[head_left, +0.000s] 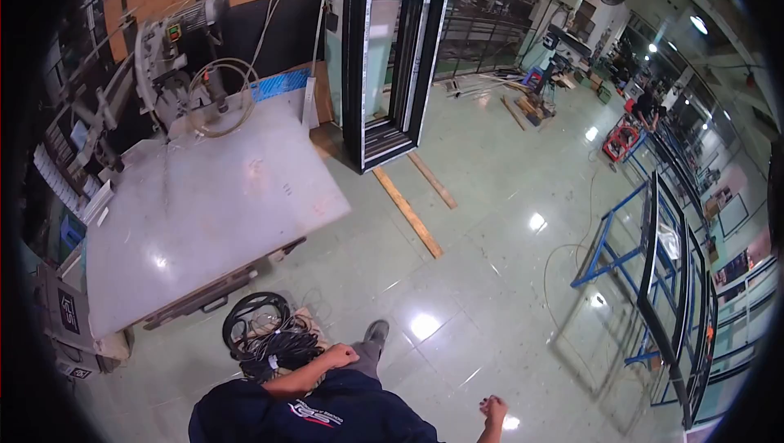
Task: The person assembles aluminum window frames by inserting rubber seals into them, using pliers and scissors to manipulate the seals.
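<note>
Two bare hands: left hand (338, 355) curled, right hand (493, 408) fingers bent; can't tell if either grips anything. Black cable coil (282, 348) near left hand, at ten o'clock. Shirt (245, 412) logo below, small lettering not legible. Outward from left hand: white-topped table (220, 206) eleven o'clock; black frame (356, 67), white printed tape too small to read, twelve; box (59, 337) with unclear lettering, nine.

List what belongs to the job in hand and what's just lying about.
Possibly the job's, judging only by nearness to the left hand:
black cable bundle

Apparently just lying about:
two wooden strips on the floor
wood pieces farther back
</note>
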